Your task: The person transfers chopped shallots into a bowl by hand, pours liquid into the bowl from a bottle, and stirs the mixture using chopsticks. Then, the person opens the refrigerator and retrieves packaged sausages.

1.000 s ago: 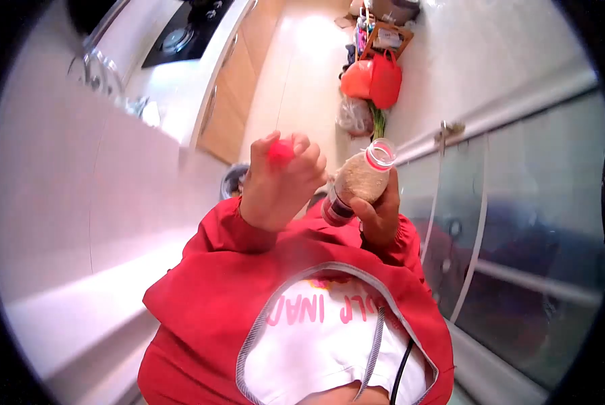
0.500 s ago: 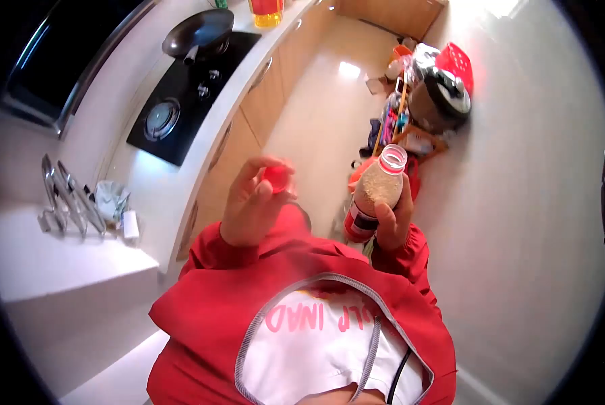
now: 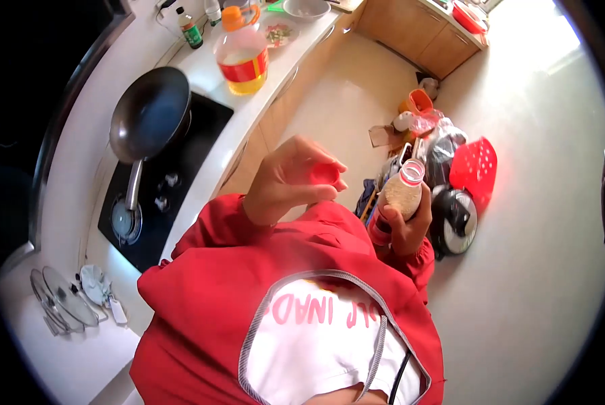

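Note:
In my left hand (image 3: 292, 181), to the left of the bottle, the fingers are curled round a small red cap (image 3: 324, 174). My right hand (image 3: 412, 226) is wrapped round the lower part of a clear bottle (image 3: 404, 196) with pale brown grains inside. The bottle leans a little, its uncapped mouth pointing up. A gap separates the cap from the bottle mouth. Part of the bottle's red and dark label is hidden by my fingers.
A wok (image 3: 151, 115) sits on the black gas stove (image 3: 174, 165) at the left. Behind it on the counter stands an oil jug (image 3: 243, 57). Pot lids (image 3: 63, 300) are at lower left. Bags and a rice cooker (image 3: 455, 221) are on the right.
The view has swung toward the stove and counter, bringing the whole wok and oil jug into sight. My left hand with the cap is now nearer the bottle than half a second ago.

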Action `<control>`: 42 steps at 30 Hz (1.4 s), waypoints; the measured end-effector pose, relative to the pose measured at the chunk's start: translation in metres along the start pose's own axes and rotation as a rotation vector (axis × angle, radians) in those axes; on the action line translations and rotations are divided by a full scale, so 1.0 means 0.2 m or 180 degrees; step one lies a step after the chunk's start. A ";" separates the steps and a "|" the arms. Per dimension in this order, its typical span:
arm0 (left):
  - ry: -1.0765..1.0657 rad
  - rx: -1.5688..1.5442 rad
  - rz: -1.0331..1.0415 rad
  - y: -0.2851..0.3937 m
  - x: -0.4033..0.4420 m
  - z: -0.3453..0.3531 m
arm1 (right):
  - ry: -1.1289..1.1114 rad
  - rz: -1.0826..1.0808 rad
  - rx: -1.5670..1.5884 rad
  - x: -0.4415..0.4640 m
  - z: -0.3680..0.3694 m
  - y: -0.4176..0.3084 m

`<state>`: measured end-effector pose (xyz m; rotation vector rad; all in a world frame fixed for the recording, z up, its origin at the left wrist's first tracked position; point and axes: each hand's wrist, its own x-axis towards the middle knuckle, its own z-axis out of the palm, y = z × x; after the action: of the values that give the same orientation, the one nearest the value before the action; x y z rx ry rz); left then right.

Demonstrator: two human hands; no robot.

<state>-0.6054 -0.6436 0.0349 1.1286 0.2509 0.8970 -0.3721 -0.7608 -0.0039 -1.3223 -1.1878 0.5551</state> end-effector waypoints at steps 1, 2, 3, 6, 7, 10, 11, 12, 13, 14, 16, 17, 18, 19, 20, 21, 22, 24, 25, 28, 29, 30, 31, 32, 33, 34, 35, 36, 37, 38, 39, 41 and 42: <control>0.0092 -0.0099 -0.0045 -0.04 0.13 -0.06 | -0.0004 -0.0098 -0.0046 0.16 -0.02 0.11; 0.0142 -0.0044 -0.0097 -0.09 0.27 -0.13 | -0.0028 -0.0191 -0.0100 0.32 -0.03 0.21; 0.0211 0.0003 -0.0148 -0.15 0.39 -0.20 | -0.0113 0.0079 0.0134 0.49 -0.02 0.24; 0.0551 0.0320 -0.0261 -0.26 0.82 -0.46 | -0.0323 -0.0017 -0.0373 1.08 0.00 0.54; 0.0776 0.0218 -0.0310 -0.28 0.95 -0.48 | -0.0440 0.0185 -0.0194 1.26 0.03 0.56; 0.1149 0.0044 -0.0378 -0.28 1.28 -0.58 | -0.1018 0.0406 -0.0014 1.82 0.14 0.66; 0.1213 0.0011 -0.0385 -0.28 1.33 -0.59 | -0.1131 -0.0131 -0.0654 1.95 0.17 0.65; 0.1345 0.0019 -0.0345 -0.29 1.42 -0.65 | -0.1212 -0.0073 -0.0533 2.11 0.22 0.73; 0.1476 0.0035 -0.0281 -0.31 1.48 -0.71 | -0.1296 -0.0037 -0.0412 2.25 0.28 0.80; 0.1618 0.0051 -0.0220 -0.33 1.55 -0.77 | -0.1389 0.0007 -0.0288 2.40 0.33 0.88; 0.2022 -0.0045 -0.0071 -0.37 1.67 -0.90 | -0.1514 0.0133 -0.0407 2.66 0.46 1.03; 0.2196 -0.0040 -0.0021 -0.40 1.74 -0.97 | -0.1602 0.0241 -0.0528 2.77 0.53 1.10; 0.2342 -0.0019 0.0053 -0.43 1.80 -1.05 | -0.1665 0.0313 -0.0649 2.89 0.59 1.18; 0.2429 -0.0053 0.0157 -0.48 1.87 -1.13 | -0.1790 0.0364 -0.0949 3.00 0.65 1.31; 0.2561 -0.0084 0.0184 -0.50 1.94 -1.20 | -0.1820 0.0354 -0.1006 3.08 0.70 1.37; 0.2716 -0.0126 0.0189 -0.51 2.01 -1.25 | -0.1872 0.0369 -0.1067 3.15 0.74 1.42; 0.2884 -0.0153 0.0204 -0.51 2.07 -1.30 | -0.1935 0.0372 -0.1112 3.21 0.79 1.46; 0.3006 -0.0233 0.0237 -0.51 2.14 -1.37 | -0.2010 0.0382 -0.0860 3.31 0.86 1.46; 0.3035 -0.0244 0.0224 -0.50 2.18 -1.41 | -0.2043 0.0345 -0.0772 3.35 0.89 1.48; 0.3295 -0.0214 0.0254 -0.49 2.29 -1.50 | -0.2473 0.0647 -0.1311 3.51 1.01 1.58; 0.3401 -0.0210 0.0254 -0.50 2.31 -1.51 | -0.2567 0.0582 -0.1475 3.54 1.03 1.62; 0.3448 -0.0232 0.0259 -0.50 2.34 -1.52 | -0.2658 0.0489 -0.1639 3.58 1.04 1.67; 0.3507 -0.0241 0.0306 -0.50 2.36 -1.54 | -0.2600 0.0417 -0.1506 3.62 1.06 1.71; 0.3577 -0.0246 0.0349 -0.50 2.38 -1.56 | -0.2552 0.0351 -0.1365 3.65 1.08 1.75; 0.3630 -0.0342 0.0419 -0.51 2.38 -1.57 | -0.2509 0.0327 -0.1234 3.66 1.08 1.78; 0.3725 -0.0307 0.0402 -0.51 2.39 -1.58 | -0.2630 0.0322 -0.1438 3.67 1.08 1.81; 0.3801 -0.0258 0.0400 -0.51 2.40 -1.59 | -0.2732 0.0295 -0.1634 3.69 1.09 1.83; 0.3867 -0.0195 0.0415 -0.51 2.43 -1.62 | -0.2821 0.0249 -0.1822 3.73 1.12 1.85; 0.3888 -0.0172 0.0443 -0.50 2.44 -1.61 | -0.2715 0.0020 -0.1812 3.73 1.13 1.86; 0.3911 -0.0166 0.0474 -0.50 2.44 -1.62 | -0.2815 0.0085 -0.1787 3.75 1.14 1.85; 0.3931 -0.0159 0.0495 -0.49 2.45 -1.63 | -0.2913 0.0159 -0.1761 3.77 1.15 1.83; 0.3985 -0.0141 0.0518 -0.49 2.46 -1.64 | -0.2944 0.0088 -0.1790 3.77 1.15 1.84; 0.4030 -0.0129 0.0540 -0.49 2.47 -1.65 | -0.2889 -0.0077 -0.1840 3.76 1.15 1.87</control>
<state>-0.4378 -0.0742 -0.0710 0.4018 1.1648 1.6739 -0.1913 0.0810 -0.1347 -1.5749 -2.2273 0.8792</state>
